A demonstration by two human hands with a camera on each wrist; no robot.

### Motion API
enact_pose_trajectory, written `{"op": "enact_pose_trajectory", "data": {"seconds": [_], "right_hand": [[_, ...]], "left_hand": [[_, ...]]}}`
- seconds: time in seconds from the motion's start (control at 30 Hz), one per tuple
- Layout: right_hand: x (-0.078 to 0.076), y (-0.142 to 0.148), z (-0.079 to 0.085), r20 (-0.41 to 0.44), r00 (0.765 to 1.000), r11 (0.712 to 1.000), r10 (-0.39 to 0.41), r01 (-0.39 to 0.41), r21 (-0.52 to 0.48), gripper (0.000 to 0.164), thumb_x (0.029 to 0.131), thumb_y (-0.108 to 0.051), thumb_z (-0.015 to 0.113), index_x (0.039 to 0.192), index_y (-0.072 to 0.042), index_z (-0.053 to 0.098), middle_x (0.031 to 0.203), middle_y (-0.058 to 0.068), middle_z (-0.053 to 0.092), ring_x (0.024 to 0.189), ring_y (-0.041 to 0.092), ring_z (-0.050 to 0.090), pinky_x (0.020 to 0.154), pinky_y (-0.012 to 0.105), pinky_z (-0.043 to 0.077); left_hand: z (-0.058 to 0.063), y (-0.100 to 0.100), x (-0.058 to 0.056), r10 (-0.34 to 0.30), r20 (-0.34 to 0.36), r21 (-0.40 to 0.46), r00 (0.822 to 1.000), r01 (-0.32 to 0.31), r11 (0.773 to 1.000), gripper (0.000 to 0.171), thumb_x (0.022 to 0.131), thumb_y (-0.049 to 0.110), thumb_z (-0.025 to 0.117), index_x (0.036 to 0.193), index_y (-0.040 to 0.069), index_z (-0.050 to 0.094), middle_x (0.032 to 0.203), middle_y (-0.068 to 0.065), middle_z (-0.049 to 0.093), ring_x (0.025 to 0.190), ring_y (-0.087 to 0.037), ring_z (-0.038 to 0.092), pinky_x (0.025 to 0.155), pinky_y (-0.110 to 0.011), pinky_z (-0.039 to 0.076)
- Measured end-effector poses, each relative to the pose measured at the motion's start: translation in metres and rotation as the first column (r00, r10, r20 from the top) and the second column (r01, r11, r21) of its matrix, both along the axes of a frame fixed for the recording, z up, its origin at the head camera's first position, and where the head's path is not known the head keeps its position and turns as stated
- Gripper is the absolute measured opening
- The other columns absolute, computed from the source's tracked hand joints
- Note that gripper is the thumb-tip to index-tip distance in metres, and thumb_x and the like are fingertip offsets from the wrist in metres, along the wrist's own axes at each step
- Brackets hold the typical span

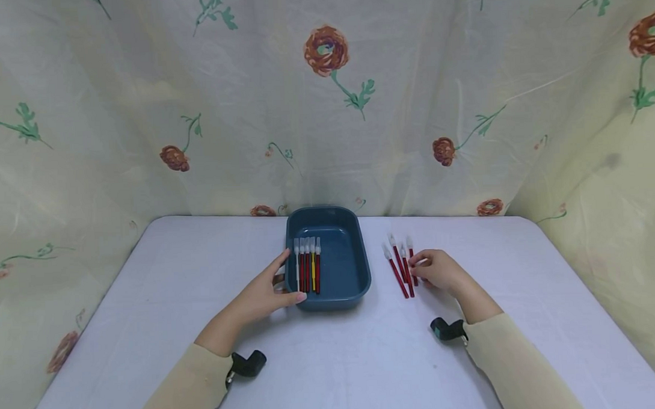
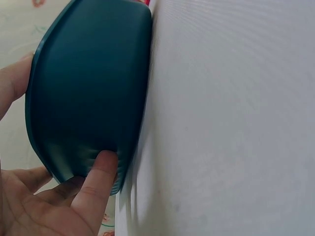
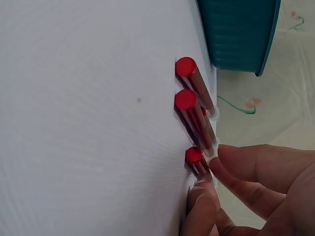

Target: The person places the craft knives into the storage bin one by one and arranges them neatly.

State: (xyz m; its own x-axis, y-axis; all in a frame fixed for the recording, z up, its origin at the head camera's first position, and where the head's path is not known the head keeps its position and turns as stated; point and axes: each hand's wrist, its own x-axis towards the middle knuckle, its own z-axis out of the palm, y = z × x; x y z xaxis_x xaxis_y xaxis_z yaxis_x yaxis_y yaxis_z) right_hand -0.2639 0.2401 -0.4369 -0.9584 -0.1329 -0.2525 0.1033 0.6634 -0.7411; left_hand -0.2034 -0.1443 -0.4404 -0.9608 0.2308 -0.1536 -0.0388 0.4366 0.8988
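Note:
A deep blue tray [image 1: 350, 258] stands on the table, and slim pen-like tools [image 1: 308, 271] with clear caps lie side by side along its left part: several, in red, yellow and silvery white. My left hand [image 1: 267, 291] grips the tray's left side, thumb over the near corner; in the left wrist view its fingers press the outer wall [image 2: 93, 83]. Right of the tray several red capped tools [image 1: 397, 274] lie loosely fanned. My right hand [image 1: 437, 270] pinches the rightmost red tool [image 3: 195, 156] between thumb and fingers; its capped end is partly hidden in the right wrist view.
A white cloth covers the table [image 1: 344, 360]. Behind it and at both sides hangs a pale curtain [image 1: 237, 111] with printed flowers. A small black wrist camera [image 1: 249, 364] sits at my left cuff, another camera [image 1: 447, 329] at my right.

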Motion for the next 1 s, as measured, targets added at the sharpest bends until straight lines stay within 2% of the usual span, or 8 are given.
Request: {"op": "enact_pose_trajectory", "data": {"seconds": [0.33, 0.63, 0.83, 1.0], "right_hand": [[-0.0014, 0.001, -0.0017, -0.036, 0.999, 1.0, 0.006, -0.006, 0.013, 0.027, 0.089, -0.003, 0.068, 0.114, 0.006, 0.063, 0.086, 0.007, 0.061, 0.069, 0.014, 0.056, 0.061, 0.027, 0.05], [-0.0046, 0.005, -0.0017, -0.083, 0.997, 0.981, -0.001, 0.017, 0.196, 0.03, 0.083, -0.01, 0.073, 0.111, -0.003, 0.069, 0.077, 0.004, 0.067, 0.069, 0.016, 0.059, 0.064, 0.03, 0.045], [-0.0033, 0.0074, 0.0001, -0.033, 0.999, 0.988, -0.039, 0.044, 0.148, 0.032, 0.085, -0.011, 0.075, 0.116, -0.002, 0.067, 0.081, 0.007, 0.066, 0.07, 0.017, 0.059, 0.063, 0.03, 0.046], [-0.0021, 0.0089, -0.0006, -0.043, 0.998, 0.994, -0.047, 0.051, 0.098, 0.032, 0.085, -0.009, 0.075, 0.115, 0.0, 0.068, 0.08, 0.006, 0.064, 0.069, 0.016, 0.058, 0.062, 0.028, 0.047]], "left_hand": [[-0.0014, -0.0003, -0.0008, 0.005, 0.003, -0.011, 1.0, -0.005, 1.0, 0.105, 0.082, 0.032, 0.085, 0.162, 0.028, 0.016, 0.161, -0.015, 0.031, 0.141, -0.038, 0.041, 0.103, -0.048, 0.048], [-0.0031, -0.0009, -0.0009, -0.002, 0.004, 0.008, 1.0, 0.002, 1.0, 0.105, 0.082, 0.031, 0.085, 0.162, 0.028, 0.016, 0.161, -0.015, 0.029, 0.141, -0.038, 0.04, 0.103, -0.048, 0.047], [-0.0021, -0.0006, -0.0007, -0.001, 0.007, 0.012, 1.0, 0.001, 1.0, 0.105, 0.082, 0.031, 0.085, 0.162, 0.028, 0.016, 0.161, -0.015, 0.029, 0.141, -0.038, 0.04, 0.103, -0.047, 0.047], [-0.001, 0.0, 0.0001, 0.005, 0.012, 0.012, 1.0, -0.005, 1.0, 0.104, 0.083, 0.029, 0.085, 0.162, 0.027, 0.017, 0.161, -0.016, 0.03, 0.141, -0.038, 0.04, 0.103, -0.048, 0.048]]}}
